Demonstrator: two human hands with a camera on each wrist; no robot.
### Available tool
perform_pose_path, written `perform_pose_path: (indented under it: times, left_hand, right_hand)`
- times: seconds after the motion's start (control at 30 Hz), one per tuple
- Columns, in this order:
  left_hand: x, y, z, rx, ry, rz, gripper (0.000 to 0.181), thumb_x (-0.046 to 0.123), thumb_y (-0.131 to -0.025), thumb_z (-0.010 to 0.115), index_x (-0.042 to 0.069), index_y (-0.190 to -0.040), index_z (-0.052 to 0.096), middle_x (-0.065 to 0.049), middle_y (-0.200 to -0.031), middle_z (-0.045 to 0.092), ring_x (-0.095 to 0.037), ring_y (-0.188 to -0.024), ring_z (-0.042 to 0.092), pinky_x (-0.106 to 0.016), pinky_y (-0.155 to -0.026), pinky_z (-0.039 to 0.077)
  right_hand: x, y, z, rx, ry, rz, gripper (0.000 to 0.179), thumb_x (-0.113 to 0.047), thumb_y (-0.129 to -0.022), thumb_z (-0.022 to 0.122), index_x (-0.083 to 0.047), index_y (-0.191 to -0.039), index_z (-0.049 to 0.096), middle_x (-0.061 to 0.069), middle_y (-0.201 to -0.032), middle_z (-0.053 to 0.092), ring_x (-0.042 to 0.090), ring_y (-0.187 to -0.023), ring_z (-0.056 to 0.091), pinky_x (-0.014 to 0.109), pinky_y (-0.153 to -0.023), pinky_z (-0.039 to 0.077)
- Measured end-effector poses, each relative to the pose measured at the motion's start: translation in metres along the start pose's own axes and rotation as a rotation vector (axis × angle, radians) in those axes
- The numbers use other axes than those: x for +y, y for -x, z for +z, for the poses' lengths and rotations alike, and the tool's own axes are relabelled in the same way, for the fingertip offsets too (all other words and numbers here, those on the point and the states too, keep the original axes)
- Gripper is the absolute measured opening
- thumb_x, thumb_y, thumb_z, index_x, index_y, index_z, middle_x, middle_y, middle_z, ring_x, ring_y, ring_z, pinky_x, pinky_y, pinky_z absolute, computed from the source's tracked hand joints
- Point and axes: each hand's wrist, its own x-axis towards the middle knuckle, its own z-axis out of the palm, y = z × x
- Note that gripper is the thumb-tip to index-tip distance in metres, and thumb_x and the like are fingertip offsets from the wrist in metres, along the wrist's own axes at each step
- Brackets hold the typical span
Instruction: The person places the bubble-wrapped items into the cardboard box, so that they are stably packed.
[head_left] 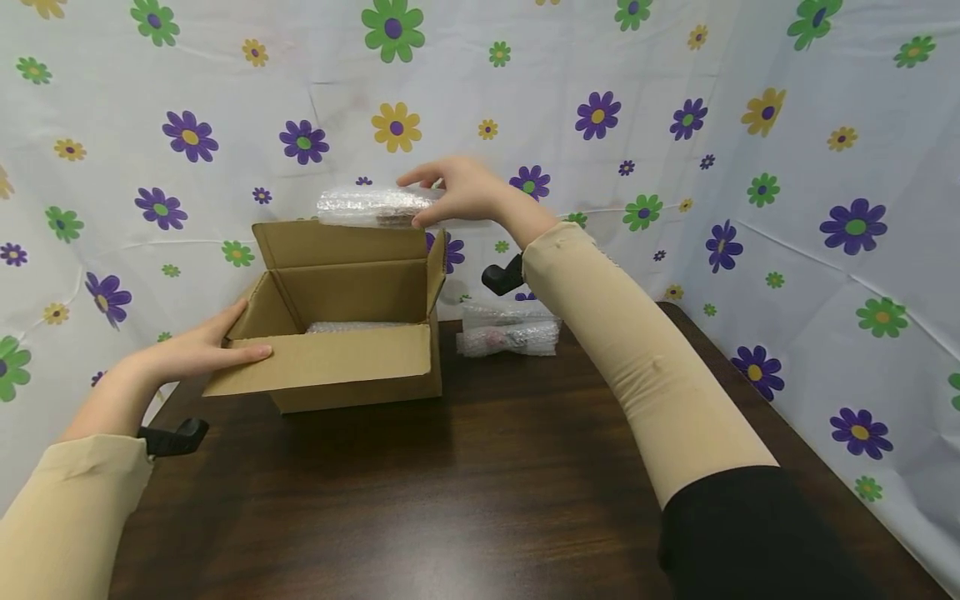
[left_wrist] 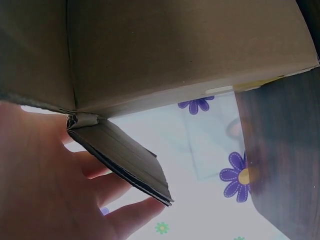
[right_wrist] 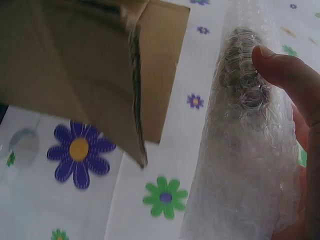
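While the right hand [head_left: 468, 192] in the head view pinches one bubble-wrapped bundle [head_left: 358, 207] above the back flap [head_left: 337, 247], the left hand [head_left: 191, 350] grips one cardboard box [head_left: 360, 394]; bubble wrap [head_left: 348, 327] shows inside, and apparently two more bundles [head_left: 517, 340] lie beside it. Left wrist: four fingers [left_wrist: 111, 189], spread apart, on one side flap [left_wrist: 127, 152]. Right wrist: thumb [right_wrist: 282, 70] pressing that bundle, one dark shape [right_wrist: 242, 65] inside.

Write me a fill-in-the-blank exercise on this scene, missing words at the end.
The right hand holds a roll packed in bubble ____.
The left hand touches the cardboard box, which is ____ rather than closed.
In the head view, more wrapped rolls lie on the table, on the box's ____ side.
The white backdrop is printed with colorful ____.

Missing words: wrap; open; right; flowers.
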Motion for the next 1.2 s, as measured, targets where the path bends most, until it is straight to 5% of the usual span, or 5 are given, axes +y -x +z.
perform_pose_path:
  times: [0.6,1.0,1.2]
  left_hand:
    - [0.002,0.001,0.000,0.004,-0.008,0.007,0.101,0.041,-0.094,0.059,-0.002,-0.151,-0.014,-0.037,-0.153,-0.007,-0.058,-0.137,-0.001,-0.075,-0.101,0.012]
    - [-0.001,-0.001,0.001,0.011,-0.010,0.013,0.103,0.040,-0.094,0.060,-0.002,-0.151,-0.014,-0.038,-0.152,-0.007,-0.058,-0.137,-0.001,-0.074,-0.102,0.011]
    - [0.000,0.000,0.001,0.011,-0.009,0.002,0.102,0.041,-0.094,0.059,-0.001,-0.151,-0.015,-0.037,-0.152,-0.008,-0.058,-0.137,-0.001,-0.074,-0.102,0.012]
  right_hand:
    - [-0.048,-0.037,0.043,-0.104,-0.016,-0.050,0.064,-0.034,-0.083,0.077,-0.025,-0.141,0.052,0.000,-0.140,0.052,0.013,-0.127,0.045,0.028,-0.100,0.040]
    - [-0.054,-0.055,0.073,-0.145,-0.077,0.003,0.068,-0.030,-0.083,0.078,-0.025,-0.144,0.049,-0.004,-0.143,0.048,0.013,-0.128,0.042,0.026,-0.102,0.038]
    - [-0.052,-0.056,0.085,-0.166,-0.120,0.015,0.064,-0.027,-0.085,0.077,-0.023,-0.143,0.050,0.002,-0.131,0.051,0.014,-0.117,0.045,0.025,-0.090,0.043]
